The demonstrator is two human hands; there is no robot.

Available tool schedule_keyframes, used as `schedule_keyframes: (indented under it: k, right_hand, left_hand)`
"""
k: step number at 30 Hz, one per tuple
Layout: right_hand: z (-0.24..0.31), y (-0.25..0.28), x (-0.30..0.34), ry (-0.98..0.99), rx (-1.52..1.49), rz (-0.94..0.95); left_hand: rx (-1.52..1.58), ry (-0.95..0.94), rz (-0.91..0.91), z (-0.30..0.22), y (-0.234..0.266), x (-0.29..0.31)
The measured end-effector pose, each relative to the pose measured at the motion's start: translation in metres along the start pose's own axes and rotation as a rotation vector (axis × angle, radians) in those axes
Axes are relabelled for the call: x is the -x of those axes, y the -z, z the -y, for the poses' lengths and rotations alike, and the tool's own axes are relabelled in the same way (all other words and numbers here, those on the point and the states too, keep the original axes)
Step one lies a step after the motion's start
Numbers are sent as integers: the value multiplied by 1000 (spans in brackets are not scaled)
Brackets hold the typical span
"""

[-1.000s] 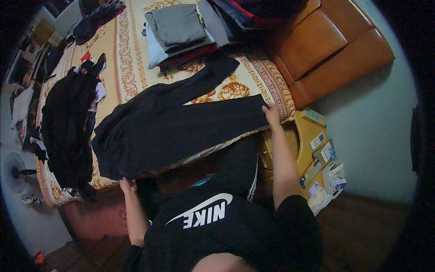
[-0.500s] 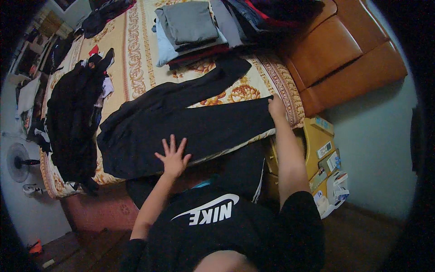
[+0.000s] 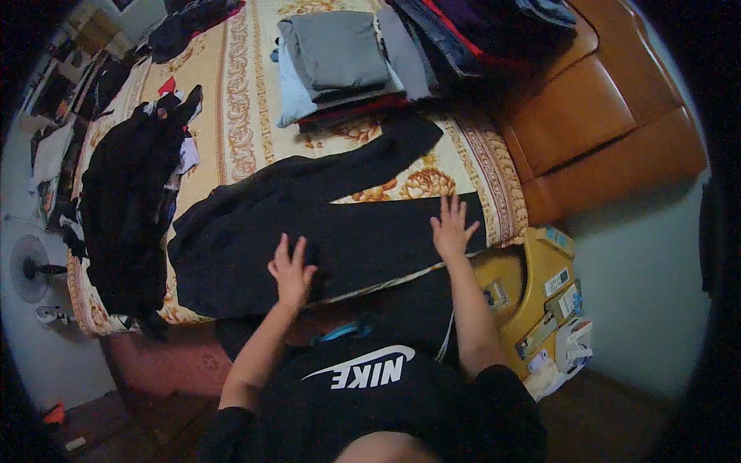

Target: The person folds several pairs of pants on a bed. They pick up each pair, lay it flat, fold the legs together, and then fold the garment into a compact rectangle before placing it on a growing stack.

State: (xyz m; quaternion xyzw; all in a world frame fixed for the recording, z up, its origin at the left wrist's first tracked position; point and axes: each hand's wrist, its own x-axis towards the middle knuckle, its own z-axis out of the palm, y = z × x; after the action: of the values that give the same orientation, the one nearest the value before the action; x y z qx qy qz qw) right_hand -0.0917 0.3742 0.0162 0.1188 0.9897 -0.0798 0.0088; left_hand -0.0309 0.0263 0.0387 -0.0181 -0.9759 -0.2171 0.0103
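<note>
A pair of black trousers lies spread on the bed, waist end to the left and both legs reaching right. The near leg lies straight along the bed's edge; the far leg angles away toward the folded clothes. Resting on the near leg's middle is my left hand, fingers apart and slightly bent. My right hand lies on the same leg close to its hem, fingers spread, gripping nothing.
Folded clothes are stacked at the far side, with darker garments beside them. A heap of black clothing lies left on the patterned bedspread. The brown leather headboard stands right, above a yellow cabinet. A fan is far left.
My right hand has let go of the trouser hem and moved left and nearer, now flat on the leg. My left hand stays about where it was, its fingers a little more bent.
</note>
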Motion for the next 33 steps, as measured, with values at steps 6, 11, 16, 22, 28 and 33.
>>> schedule_keyframes:
  k: [6, 11, 16, 22, 28, 33]
  right_hand:
    - [46, 16, -51, 202, -335, -234]
    - [121, 17, -115, 475, -368, -245]
    - [187, 13, -143, 602, -79, 5]
    - [226, -7, -151, 614, -72, 302]
    - [227, -8, -168, 598, 101, 332]
    - [246, 49, -152, 465, -372, -112]
  left_hand:
    - [-191, 164, -434, 127, 58, -104]
    - [-340, 315, 27, 184, 108, -162]
    - [-108, 452, 168, 266, 127, -179]
    - [-217, 241, 394, 260, 146, -166]
    - [-530, 82, -39, 266, 201, -183]
    - [-320, -45, -660, 251, 261, -170]
